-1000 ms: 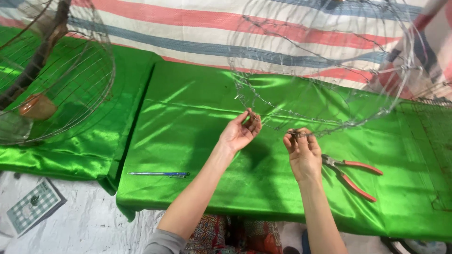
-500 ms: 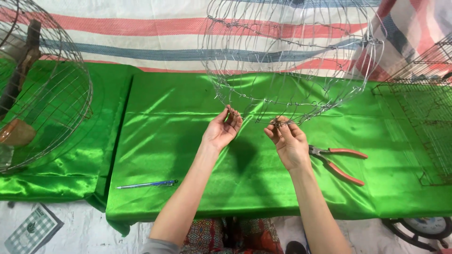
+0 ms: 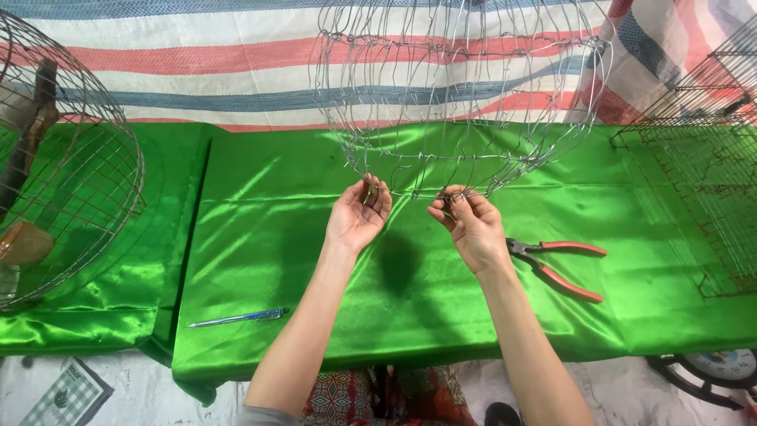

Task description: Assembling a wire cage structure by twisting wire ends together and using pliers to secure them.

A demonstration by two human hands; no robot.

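Note:
A round wire cage frame [image 3: 461, 87] hangs above a table covered in shiny green cloth [image 3: 300, 260]. My left hand [image 3: 359, 214] pinches the frame's lower wire rim at its left side, fingers curled round the wire. My right hand [image 3: 469, 225] grips the same lower rim a little to the right, thumb and fingers closed on a wire loop. Both hands are raised above the cloth, close together.
Red-handled pliers [image 3: 560, 264] lie on the cloth just right of my right hand. A blue pen [image 3: 236, 318] lies near the front left edge. A domed wire cage [image 3: 63, 197] stands at the left, a flat wire mesh panel [image 3: 710, 189] at the right. Striped tarpaulin hangs behind.
The view has shifted, so the hanging wire frame sits more central and lower. My hands keep hold of the frame's lower rim and have come slightly closer together.

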